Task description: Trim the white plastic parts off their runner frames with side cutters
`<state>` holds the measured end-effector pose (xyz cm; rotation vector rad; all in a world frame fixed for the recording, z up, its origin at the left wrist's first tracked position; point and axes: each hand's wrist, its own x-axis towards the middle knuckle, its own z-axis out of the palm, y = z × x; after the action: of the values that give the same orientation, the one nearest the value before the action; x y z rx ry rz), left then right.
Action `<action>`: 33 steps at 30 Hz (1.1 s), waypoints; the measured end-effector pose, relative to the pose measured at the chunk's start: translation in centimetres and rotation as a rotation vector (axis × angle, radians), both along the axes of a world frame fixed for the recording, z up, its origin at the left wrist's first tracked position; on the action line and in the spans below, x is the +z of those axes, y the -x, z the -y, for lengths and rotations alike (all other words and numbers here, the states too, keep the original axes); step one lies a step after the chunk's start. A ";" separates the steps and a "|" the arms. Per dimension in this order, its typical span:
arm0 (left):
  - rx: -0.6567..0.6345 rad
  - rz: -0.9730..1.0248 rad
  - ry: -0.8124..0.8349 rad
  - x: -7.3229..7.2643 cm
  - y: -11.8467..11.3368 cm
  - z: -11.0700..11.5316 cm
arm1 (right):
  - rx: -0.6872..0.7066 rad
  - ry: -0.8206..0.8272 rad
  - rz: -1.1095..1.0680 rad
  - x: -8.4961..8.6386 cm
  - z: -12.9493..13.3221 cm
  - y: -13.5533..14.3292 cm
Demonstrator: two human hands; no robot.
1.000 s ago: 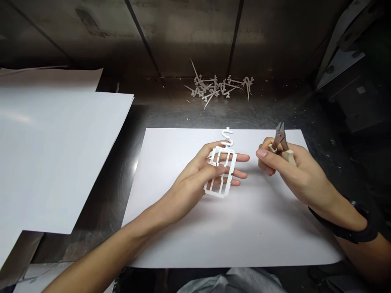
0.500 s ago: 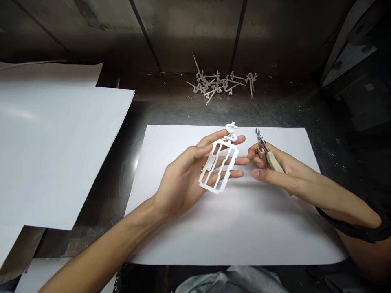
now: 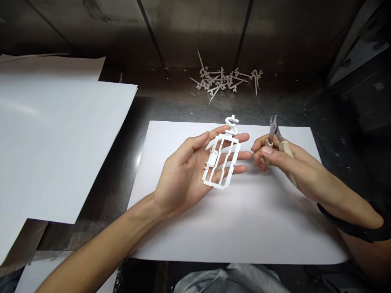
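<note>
A thin white plastic frame (image 3: 213, 158) with long slots rests across the upturned palm and spread fingers of my left hand (image 3: 180, 175). My left thumb is raised beside its upper left corner. From the frame's far end sticks out a curled S-shaped sprue (image 3: 232, 127), still attached. In my right hand (image 3: 301, 165) is a pair of side cutters (image 3: 285, 149) with cream handles, their jaws pointing up and slightly apart. The thumb lies over one handle. The cutters are to the right of the frame, not touching it.
Beneath both hands lies a white sheet (image 3: 244, 228) on the dark metal table (image 3: 171, 99). Several loose sprue pieces (image 3: 222, 81) are heaped near the back wall. More large white sheets (image 3: 61, 142) lie at the left.
My left thumb has lifted off the frame, which now lies flatter on the hand. The cutters have turned in my right hand and moved a little right, with the thumb higher on the handle.
</note>
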<state>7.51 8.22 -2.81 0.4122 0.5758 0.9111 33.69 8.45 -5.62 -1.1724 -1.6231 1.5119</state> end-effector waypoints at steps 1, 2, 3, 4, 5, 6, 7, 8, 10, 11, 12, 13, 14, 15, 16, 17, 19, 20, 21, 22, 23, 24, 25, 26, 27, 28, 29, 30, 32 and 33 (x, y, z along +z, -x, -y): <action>-0.004 0.005 -0.005 -0.1 0.0 0.0 | -0.005 0.005 0.000 0.0 0.1 0.0; -0.008 0.010 -0.008 -0.2 0.0 0.1 | -0.009 0.013 0.007 0.1 0.1 -0.1; -0.012 0.014 -0.009 -0.2 0.0 0.1 | -0.015 0.017 0.014 0.1 0.1 -0.1; -0.014 0.014 -0.010 -0.3 0.0 0.2 | -0.019 0.020 0.021 0.1 0.1 -0.2; -0.017 0.008 -0.010 -0.3 0.0 0.2 | -0.022 0.018 0.027 0.1 0.0 -0.3; -0.019 -0.003 -0.010 -0.3 0.0 0.2 | -0.019 0.012 0.033 0.0 0.0 -0.4; -0.018 -0.016 -0.011 -0.3 -0.1 0.3 | -0.014 0.006 0.038 0.0 -0.1 -0.5; -0.015 -0.026 -0.012 -0.2 -0.1 0.3 | -0.010 -0.003 0.040 -0.1 -0.2 -0.5; -0.005 -0.035 -0.009 -0.1 -0.2 0.3 | 0.002 -0.023 0.060 0.0 -0.3 -0.5; 0.000 -0.035 -0.003 0.0 -0.2 0.3 | 0.003 -0.040 0.078 0.2 -0.2 -0.4; 0.004 -0.031 0.002 0.0 -0.2 0.3 | 0.000 -0.057 0.102 0.3 -0.2 -0.3; 0.006 -0.025 0.006 0.0 -0.2 0.2 | -0.008 -0.079 0.124 0.5 -0.1 -0.2; 0.007 -0.021 0.007 0.0 -0.2 0.2 | -0.019 -0.101 0.144 0.7 0.0 -0.1; 0.007 -0.018 0.004 0.0 -0.2 0.1 | -0.036 -0.125 0.160 0.9 0.1 0.0; 0.002 -0.020 -0.002 -0.1 -0.1 0.1 | -0.056 -0.149 0.176 1.1 0.2 0.2; -0.006 -0.031 -0.017 -0.2 0.0 0.0 | -0.074 -0.174 0.192 1.3 0.3 0.2; -0.027 -0.099 -0.072 -0.5 0.3 0.0 | -0.101 -0.221 0.223 1.6 0.4 0.3; -0.039 -0.159 -0.111 -0.6 0.4 0.0 | -0.104 -0.236 0.235 1.7 0.5 0.3; -0.052 -0.229 -0.159 -0.7 0.5 0.0 | -0.095 -0.244 0.242 1.8 0.5 0.4; -0.062 -0.301 -0.213 -0.7 0.6 0.1 | -0.079 -0.249 0.248 1.9 0.6 0.4; -0.070 -0.366 -0.272 -0.7 0.6 0.2 | -0.058 -0.250 0.258 2.0 0.6 0.5; -0.077 -0.422 -0.331 -0.7 0.6 0.3 | -0.038 -0.248 0.272 2.1 0.7 0.5; -0.079 -0.463 -0.387 -0.6 0.5 0.4 | -0.024 -0.248 0.288 2.1 0.7 0.6; -0.075 -0.495 -0.435 -0.6 0.5 0.5 | -0.019 -0.251 0.307 2.2 0.8 0.7; -0.069 -0.522 -0.474 -0.5 0.4 0.5 | -0.021 -0.257 0.326 2.3 0.9 0.8; -0.065 -0.545 -0.501 -0.5 0.4 0.6 | -0.026 -0.267 0.344 2.3 1.0 0.9; -0.062 -0.563 -0.520 -0.4 0.3 0.7 | -0.028 -0.279 0.359 2.4 1.0 1.0; -0.061 -0.577 -0.532 -0.4 0.3 0.7 | -0.028 -0.291 0.371 2.4 1.1 1.0; -0.055 -0.594 -0.540 -0.4 0.3 0.8 | -0.009 -0.296 0.382 2.5 1.1 1.1; -0.048 -0.598 -0.539 -0.3 0.3 0.8 | 0.006 -0.291 0.383 2.5 1.1 1.2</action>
<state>7.21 7.43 -3.16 1.2050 0.8557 0.8883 32.51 7.37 -3.13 -1.3453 -2.0169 1.0470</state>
